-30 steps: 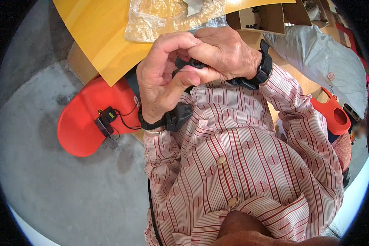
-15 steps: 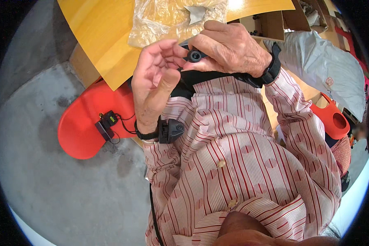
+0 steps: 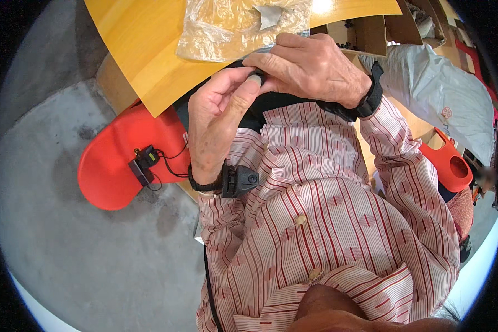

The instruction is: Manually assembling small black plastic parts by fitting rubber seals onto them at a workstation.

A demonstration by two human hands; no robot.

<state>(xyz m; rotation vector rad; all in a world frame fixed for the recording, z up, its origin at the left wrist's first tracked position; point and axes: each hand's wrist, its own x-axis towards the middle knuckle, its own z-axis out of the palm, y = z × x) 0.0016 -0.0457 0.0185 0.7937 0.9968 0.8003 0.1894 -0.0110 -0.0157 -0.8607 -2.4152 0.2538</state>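
Note:
Just off the table's near edge, my two hands meet over a small black round part (image 3: 257,73), mostly hidden by the fingers. My left hand (image 3: 216,119) is closed on it, with the thumb pressed on top and the index finger behind. From the other side, my right hand (image 3: 321,69) grips the same part, its fingers curled over and the knuckles upward. A clear plastic bag (image 3: 216,41) lies crumpled on the table right beyond the hands, with a torn grey scrap (image 3: 269,16) on it.
The yellow table (image 3: 135,55) spans the top. At the right stand cardboard boxes (image 3: 371,36) with small dark pieces and a large white sack (image 3: 420,94). A red seat (image 3: 108,166) at the left bears a small black device (image 3: 144,165) with a cable.
My left hand has gone from loosely spread fingers to a pinch, its thumb now covering the black part's round opening. The right hand keeps its hold and has shifted slightly.

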